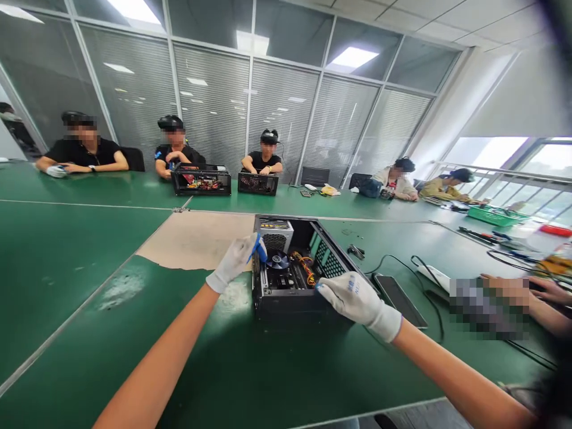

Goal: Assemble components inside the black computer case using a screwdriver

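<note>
A black computer case (295, 305) lies open-side up on the green table in front of me. Inside it are a grey power supply (276, 236), a round CPU cooler fan (277, 260) and a bundle of yellow and red cables (305, 268). My left hand (236, 259), in a white glove with blue-coated fingers, is closed over the case's left edge beside the fan. My right hand (355, 298), gloved the same way, has its fingers curled at the front right edge of the case. Its fingertips are partly hidden.
A brown sheet (201, 238) lies left of the case. To the right are a dark flat phone-like device (400, 301), cables and a neighbouring person's hands (509, 292). Several people sit across the table, two of them behind open cases (201, 183). A green basket (498, 215) stands far right.
</note>
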### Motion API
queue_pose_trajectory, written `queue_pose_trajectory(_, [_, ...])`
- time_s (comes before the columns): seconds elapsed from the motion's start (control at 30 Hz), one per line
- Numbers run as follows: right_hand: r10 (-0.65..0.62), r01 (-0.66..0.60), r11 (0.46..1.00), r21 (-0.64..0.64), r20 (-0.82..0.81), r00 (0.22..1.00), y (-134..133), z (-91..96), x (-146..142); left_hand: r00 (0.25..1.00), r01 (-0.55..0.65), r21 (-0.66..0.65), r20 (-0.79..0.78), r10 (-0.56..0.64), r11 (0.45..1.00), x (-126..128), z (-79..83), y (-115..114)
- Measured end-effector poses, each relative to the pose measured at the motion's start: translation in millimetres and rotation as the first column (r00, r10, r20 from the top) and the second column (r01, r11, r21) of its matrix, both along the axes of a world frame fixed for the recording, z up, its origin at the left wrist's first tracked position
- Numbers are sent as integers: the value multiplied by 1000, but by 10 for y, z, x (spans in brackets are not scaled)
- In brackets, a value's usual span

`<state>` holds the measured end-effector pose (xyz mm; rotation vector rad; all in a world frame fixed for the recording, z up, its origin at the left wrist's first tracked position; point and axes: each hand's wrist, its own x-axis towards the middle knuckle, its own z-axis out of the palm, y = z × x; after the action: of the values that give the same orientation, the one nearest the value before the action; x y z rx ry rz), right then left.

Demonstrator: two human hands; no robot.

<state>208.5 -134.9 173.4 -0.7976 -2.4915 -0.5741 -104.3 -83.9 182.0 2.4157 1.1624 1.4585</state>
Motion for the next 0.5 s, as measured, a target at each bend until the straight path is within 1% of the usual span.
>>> queue_pose_trajectory(0.1, [20,-23,997,-74,-41,999,159,-34,92,988,139,9,-67,-138,990,286,-22,-76])
queue_pose_trajectory(0.17, [0,-7,992,-125,-56,998,280,-49,131,974,166,31,-159,-159,986,416,-103,-73])
queue_pose_trajectory(0.23, [-53,37,987,-159,-92,994,404,-64,190,974,114,40,-201,-104,993,500,-206,-44])
queue_pose_trajectory(0.33, [-162,115,965,-235,-196,967,616,-83,307,960,-39,52,-276,52,998,651,-313,-67])
queue_pose_trajectory(0.4, [-249,152,937,-314,-295,923,799,-87,363,909,-140,86,-383,162,986,796,-320,-164])
queue_pose_trajectory(0.43, [-291,167,922,-348,-342,894,906,-85,375,875,-166,103,-444,195,981,867,-306,-225])
queue_pose_trajectory(0.5, [-344,181,904,-389,-407,846,1134,-71,366,822,-154,123,-534,197,980,964,-253,-328])
